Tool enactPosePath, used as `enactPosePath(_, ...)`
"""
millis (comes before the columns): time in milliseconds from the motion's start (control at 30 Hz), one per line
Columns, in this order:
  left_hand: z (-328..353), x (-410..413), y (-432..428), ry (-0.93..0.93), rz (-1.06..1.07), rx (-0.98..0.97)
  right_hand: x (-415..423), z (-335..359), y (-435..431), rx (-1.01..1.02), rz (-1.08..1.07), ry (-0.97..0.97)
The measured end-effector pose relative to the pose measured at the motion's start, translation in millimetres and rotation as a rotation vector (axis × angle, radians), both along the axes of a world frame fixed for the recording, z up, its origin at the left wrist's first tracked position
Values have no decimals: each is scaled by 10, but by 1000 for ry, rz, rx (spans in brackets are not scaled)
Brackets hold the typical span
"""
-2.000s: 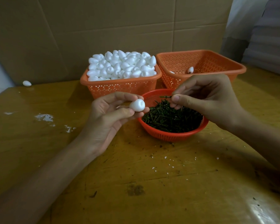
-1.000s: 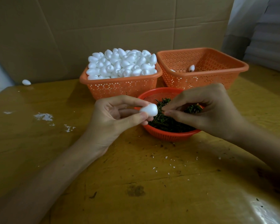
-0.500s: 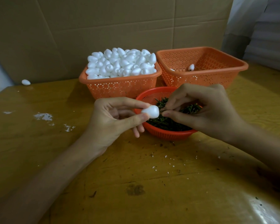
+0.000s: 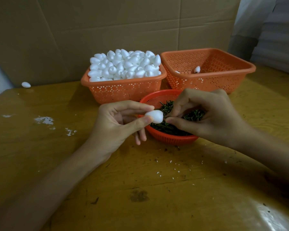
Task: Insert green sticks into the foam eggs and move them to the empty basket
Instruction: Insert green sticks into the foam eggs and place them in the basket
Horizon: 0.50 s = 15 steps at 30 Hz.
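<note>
Foam egg (image 4: 154,116): white, held in the air over the near-left rim of the round red basket (image 4: 170,140), pointed end towards the left hand, other end towards the right hand. Left hand (image 4: 117,124): thumb and forefinger curled round the egg and pinching it, remaining fingers loosely bent below. Right hand (image 4: 205,117): thumb and forefinger pinched together right at the egg's free end, on what looks like a green stick (image 4: 164,117), only a dark sliver of it showing; other fingers curled above the basket. The two hands nearly meet, with the egg between them. Round red basket: on the bench (image 4: 140,189), holding a heap of green sticks (image 4: 165,128), partly covered by the right hand. Left orange basket (image 4: 123,93): behind the round one, piled high with white eggs (image 4: 123,65). Right orange basket (image 4: 223,80): just beside the left one, one finished egg (image 4: 197,69) lying inside, a second partly hidden by the near wall. Loose egg (image 4: 26,84): far left of the bench, by the cardboard wall (image 4: 107,30). White crumbs (image 4: 43,120) and dark specks scattered on the bench.
</note>
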<state>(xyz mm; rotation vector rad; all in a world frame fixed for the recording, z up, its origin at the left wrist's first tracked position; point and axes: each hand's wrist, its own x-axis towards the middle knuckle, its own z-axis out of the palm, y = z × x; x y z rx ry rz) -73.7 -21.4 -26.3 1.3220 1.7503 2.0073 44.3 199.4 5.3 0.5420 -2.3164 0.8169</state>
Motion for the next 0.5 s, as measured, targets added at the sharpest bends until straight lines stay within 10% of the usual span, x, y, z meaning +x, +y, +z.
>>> enactPosePath(500, -50, 100, 44, 66, 107, 31, 40, 0, -89, 72, 30, -99)
